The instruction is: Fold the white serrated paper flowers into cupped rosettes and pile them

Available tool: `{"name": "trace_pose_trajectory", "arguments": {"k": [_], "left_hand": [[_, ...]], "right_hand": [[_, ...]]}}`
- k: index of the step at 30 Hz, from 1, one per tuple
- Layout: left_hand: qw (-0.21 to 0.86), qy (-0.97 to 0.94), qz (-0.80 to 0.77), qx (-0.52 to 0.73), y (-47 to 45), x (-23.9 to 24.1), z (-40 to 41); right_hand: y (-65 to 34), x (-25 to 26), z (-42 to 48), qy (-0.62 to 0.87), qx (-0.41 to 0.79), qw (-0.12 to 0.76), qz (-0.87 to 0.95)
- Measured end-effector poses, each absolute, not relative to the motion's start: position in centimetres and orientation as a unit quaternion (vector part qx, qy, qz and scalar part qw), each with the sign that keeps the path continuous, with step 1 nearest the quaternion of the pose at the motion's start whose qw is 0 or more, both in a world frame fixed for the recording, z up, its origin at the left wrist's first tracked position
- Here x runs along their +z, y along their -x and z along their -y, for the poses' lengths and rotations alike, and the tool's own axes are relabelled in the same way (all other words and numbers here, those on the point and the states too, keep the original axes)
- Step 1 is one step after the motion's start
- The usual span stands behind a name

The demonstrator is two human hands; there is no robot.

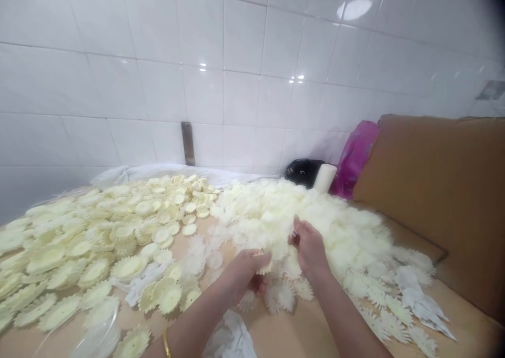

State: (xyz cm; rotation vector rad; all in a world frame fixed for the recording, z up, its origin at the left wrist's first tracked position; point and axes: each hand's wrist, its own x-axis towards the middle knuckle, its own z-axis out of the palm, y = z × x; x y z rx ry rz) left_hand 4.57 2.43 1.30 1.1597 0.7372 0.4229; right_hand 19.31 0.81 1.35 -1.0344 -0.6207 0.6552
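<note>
My left hand (241, 275) is closed on a small cream serrated disc (265, 267), pinched between thumb and fingers. My right hand (311, 246) is raised to the right of it, fingers curled and pinched together. A small dark, shiny spot shows at its fingers, too small to name. Below and beyond the hands spreads a heap of pale, thin serrated discs (268, 205). To the left lies a wide pile of thicker cream discs with toothed rims (122, 231), some stacked together.
A large cardboard box (434, 189) stands at the right, beside a magenta bag (357, 155). Near the wall are a black bag (303, 172) and a cream cylinder (324, 178). White cloth (232, 337) lies at the front; a tiled wall (244, 37) closes the back.
</note>
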Motion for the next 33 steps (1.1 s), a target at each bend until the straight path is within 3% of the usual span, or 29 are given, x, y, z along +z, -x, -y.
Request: {"name": "trace_pose_trajectory", "arguments": {"k": [8,18,33], "left_hand": [[0.765,-0.494,-0.354,0.212,-4.8,1.9,-2.6],[0.838,-0.386,-0.313,0.223,-4.3,2.4,-2.9],[0.782,-0.457,-0.329,0.269,-4.7,1.0,-3.2]], "right_hand": [[-18.2,1.4,-0.4,0.505,0.306,0.723,0.359],[-18.0,1.3,0.2,0.622,0.091,0.595,0.501],[-16.7,2.4,1.3,0.587,0.145,0.587,0.538]]}}
